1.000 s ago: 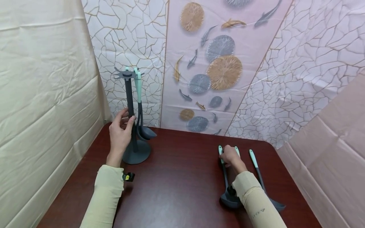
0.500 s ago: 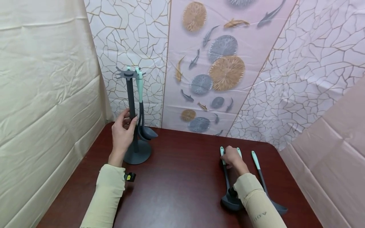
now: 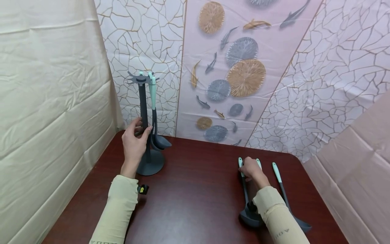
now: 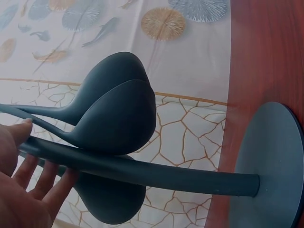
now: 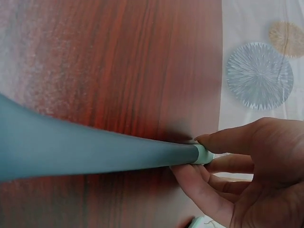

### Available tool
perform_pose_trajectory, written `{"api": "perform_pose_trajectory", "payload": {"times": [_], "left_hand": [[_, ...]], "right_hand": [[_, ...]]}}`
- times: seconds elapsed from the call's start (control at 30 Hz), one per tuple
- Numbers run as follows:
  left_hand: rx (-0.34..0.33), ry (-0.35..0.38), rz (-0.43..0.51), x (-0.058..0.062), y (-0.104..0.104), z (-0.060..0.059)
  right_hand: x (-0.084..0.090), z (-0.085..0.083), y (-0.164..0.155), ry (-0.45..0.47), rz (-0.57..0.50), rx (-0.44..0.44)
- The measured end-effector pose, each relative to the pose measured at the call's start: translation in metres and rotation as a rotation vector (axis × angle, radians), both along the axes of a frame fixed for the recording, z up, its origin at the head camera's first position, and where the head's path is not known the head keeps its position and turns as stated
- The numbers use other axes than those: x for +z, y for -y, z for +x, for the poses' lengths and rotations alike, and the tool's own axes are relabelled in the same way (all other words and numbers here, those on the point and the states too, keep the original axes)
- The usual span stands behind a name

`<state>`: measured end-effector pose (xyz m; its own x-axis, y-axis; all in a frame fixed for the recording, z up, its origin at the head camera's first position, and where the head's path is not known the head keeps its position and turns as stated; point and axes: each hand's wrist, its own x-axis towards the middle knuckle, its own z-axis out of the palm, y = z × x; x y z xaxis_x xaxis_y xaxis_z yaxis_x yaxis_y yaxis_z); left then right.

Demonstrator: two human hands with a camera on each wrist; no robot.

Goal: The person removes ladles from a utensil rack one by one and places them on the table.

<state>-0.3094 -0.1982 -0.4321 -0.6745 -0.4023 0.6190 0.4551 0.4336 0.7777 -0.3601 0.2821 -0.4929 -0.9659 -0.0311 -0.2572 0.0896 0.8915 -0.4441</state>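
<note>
At the left of the table my left hand (image 3: 134, 140) grips the dark pole (image 3: 143, 101) of an upright utensil stand with a round base (image 4: 270, 166). Hanging from its notched top are ladles with mint handles (image 3: 153, 93); the left wrist view shows their dark bowls (image 4: 116, 116) close to the pole. On the right, my right hand (image 3: 254, 171) pinches the mint handle of a dark ladle (image 3: 251, 218), just at the joint with the shaft (image 5: 142, 154). The ladle's bowl is low over or on the table; I cannot tell which.
Beside the right hand lies another mint-handled utensil, its handle tip (image 3: 259, 163) showing and the rest hidden by the arm. Further right is a third utensil (image 3: 277, 173) with a dark head (image 3: 303, 224). A patterned cloth (image 3: 213, 112) hangs behind the red-brown table (image 3: 189, 189).
The head view has shifted slightly, so everything sits a little further right in it. Both hands keep their holds, on the stand's pole and on the ladle's handle.
</note>
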Motion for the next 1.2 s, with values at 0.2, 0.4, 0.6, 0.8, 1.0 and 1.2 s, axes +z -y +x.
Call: {"api": "perform_pose_trajectory", "payload": {"times": [0.2,0.4,0.6,0.8,1.0,1.2], "left_hand": [[0.034,0.011,-0.027,-0.001,-0.002,0.000],[0.038,-0.004,-0.016,0.000,-0.001,0.000],[0.030,-0.016,-0.023,-0.001,-0.001,-0.001],[0.030,-0.029,-0.032,-0.001,-0.002,-0.001],[0.028,-0.027,-0.021,-0.001,-0.002,-0.001],[0.021,-0.036,-0.024,-0.001,0.000,-0.002]], "right_hand": [[0.002,0.002,0.000,0.013,-0.024,-0.005],[0.004,-0.001,0.000,0.008,-0.059,-0.019],[0.006,0.001,-0.001,0.020,-0.079,-0.014],[0.011,0.007,-0.001,0.000,-0.050,0.023],[0.019,0.012,0.002,-0.094,0.071,0.107],[0.029,0.019,0.007,-0.175,0.093,0.114]]}}
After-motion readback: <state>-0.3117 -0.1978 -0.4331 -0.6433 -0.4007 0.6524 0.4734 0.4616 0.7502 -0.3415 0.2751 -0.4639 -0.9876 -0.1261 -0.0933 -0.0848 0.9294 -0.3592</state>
